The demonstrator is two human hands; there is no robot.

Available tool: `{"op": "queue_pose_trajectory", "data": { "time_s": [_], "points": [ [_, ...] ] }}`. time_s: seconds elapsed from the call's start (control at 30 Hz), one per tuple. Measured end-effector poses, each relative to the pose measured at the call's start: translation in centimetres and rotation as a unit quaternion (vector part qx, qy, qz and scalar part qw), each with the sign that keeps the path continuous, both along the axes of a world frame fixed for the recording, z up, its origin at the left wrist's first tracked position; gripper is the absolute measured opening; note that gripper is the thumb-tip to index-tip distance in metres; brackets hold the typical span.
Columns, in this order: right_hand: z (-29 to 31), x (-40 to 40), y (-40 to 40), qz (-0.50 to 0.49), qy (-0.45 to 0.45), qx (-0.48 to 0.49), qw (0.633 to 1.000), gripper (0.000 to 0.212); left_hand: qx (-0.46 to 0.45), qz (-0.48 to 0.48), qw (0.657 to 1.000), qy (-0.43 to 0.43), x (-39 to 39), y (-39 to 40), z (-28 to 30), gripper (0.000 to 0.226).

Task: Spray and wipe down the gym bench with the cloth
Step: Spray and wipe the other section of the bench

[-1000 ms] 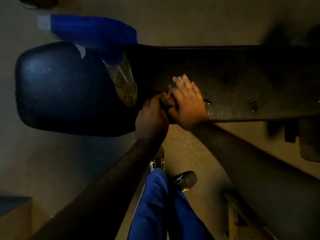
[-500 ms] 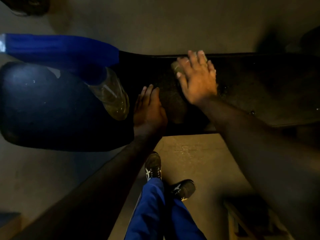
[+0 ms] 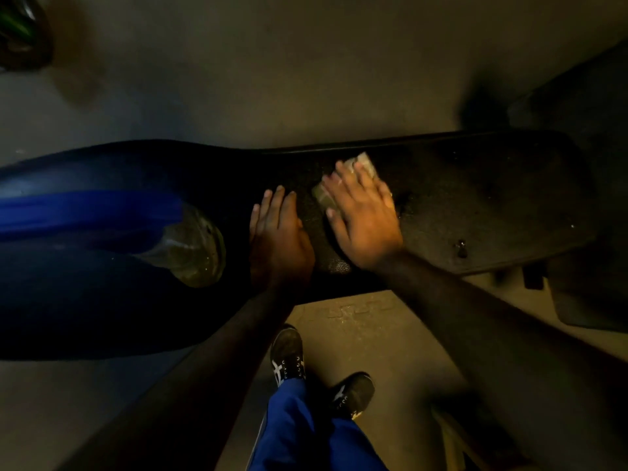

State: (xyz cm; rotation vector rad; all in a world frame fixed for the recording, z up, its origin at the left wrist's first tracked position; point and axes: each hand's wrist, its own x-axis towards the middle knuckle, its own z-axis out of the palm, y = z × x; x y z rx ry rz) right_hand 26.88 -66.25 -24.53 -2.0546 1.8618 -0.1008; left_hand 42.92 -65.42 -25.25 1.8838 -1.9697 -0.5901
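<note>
The dark gym bench (image 3: 475, 205) runs left to right across the middle of the view, its long pad speckled with wet drops. My right hand (image 3: 363, 219) lies flat with straight fingers on a pale folded cloth (image 3: 365, 163), pressing it onto the pad; most of the cloth is hidden under the palm. My left hand (image 3: 278, 239) rests flat on the pad just left of it, fingers straight, holding nothing. A spray bottle (image 3: 190, 246) with a blue head and yellowish liquid lies on the bench's wide left part, blurred.
My two dark shoes (image 3: 289, 351) and blue trouser legs stand on the tan floor below the bench's near edge. A dark shape (image 3: 584, 283) sits at the bench's right end. A wooden frame edge (image 3: 452, 436) shows at the bottom right.
My right hand has slid the cloth from the pad's near edge toward the far side and to the right. My left hand opened flat onto the pad. The view shifted, so the bottle appears lower.
</note>
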Motion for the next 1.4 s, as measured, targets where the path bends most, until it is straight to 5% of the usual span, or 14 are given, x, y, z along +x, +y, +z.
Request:
{"op": "queue_pose_trajectory", "data": {
  "time_s": [0.07,0.2,0.37,0.5,0.53,0.67,0.7,0.83,0.9,1.0,1.13,1.3,1.4],
  "points": [
    [-0.3,-3.4,0.1,0.061,0.022,-0.004,0.998,0.058,-0.005,-0.012,1.0,0.004,-0.5,0.0,-0.1,0.045],
    [-0.8,-3.3,-4.5,-0.237,0.045,-0.007,0.97,0.06,-0.017,-0.054,0.998,0.014,-1.0,0.0,-0.4,0.045],
    [-0.6,-3.0,3.0,0.049,0.009,-0.023,0.998,0.058,-0.021,-0.034,0.999,0.032,-1.0,0.2,-0.2,0.042],
    [-0.7,-4.3,0.3,-0.218,0.039,-0.013,0.975,0.061,-0.009,-0.046,0.998,0.036,-1.4,0.8,0.0,0.042],
    [-0.8,-2.2,1.7,-0.217,0.039,-0.018,0.975,0.062,-0.008,-0.047,0.998,0.034,-1.5,0.9,0.2,0.043],
    [-1.0,-2.1,8.7,0.079,0.003,-0.023,0.997,0.06,-0.009,-0.044,0.999,0.031,-2.3,1.3,0.5,0.042],
    [-1.1,-4.0,7.6,0.068,0.016,-0.036,0.997,0.06,-0.015,-0.057,0.998,0.037,-2.6,1.3,0.5,0.042],
    [-1.4,-2.2,5.5,-0.229,0.023,-0.034,0.973,0.062,-0.031,-0.066,0.996,0.047,-3.3,1.0,0.1,0.042],
    [-1.3,1.4,9.9,-0.09,-0.01,-0.025,0.996,0.063,-0.022,-0.062,0.997,0.049,-3.6,0.8,0.4,0.041],
    [-1.2,-4.0,10.6,0.133,-0.002,-0.025,0.991,0.061,-0.042,-0.081,0.995,0.032,-3.6,0.2,0.5,0.041],
    [-1.3,-6.1,5.9,-0.2,0.001,-0.012,0.98,0.06,-0.035,-0.106,0.994,0.017,-3.9,-1.1,-0.4,0.044],
    [-0.2,-6.1,7.3,0.112,-0.032,0.009,0.993,0.054,-0.036,-0.111,0.993,-0.028,-4.2,-0.8,-0.8,0.047],
    [-0.6,-8.9,1.9,-0.153,-0.007,-0.005,0.988,0.057,-0.05,-0.105,0.992,-0.058,-4.6,-0.8,-1.0,0.043]
  ]
}}
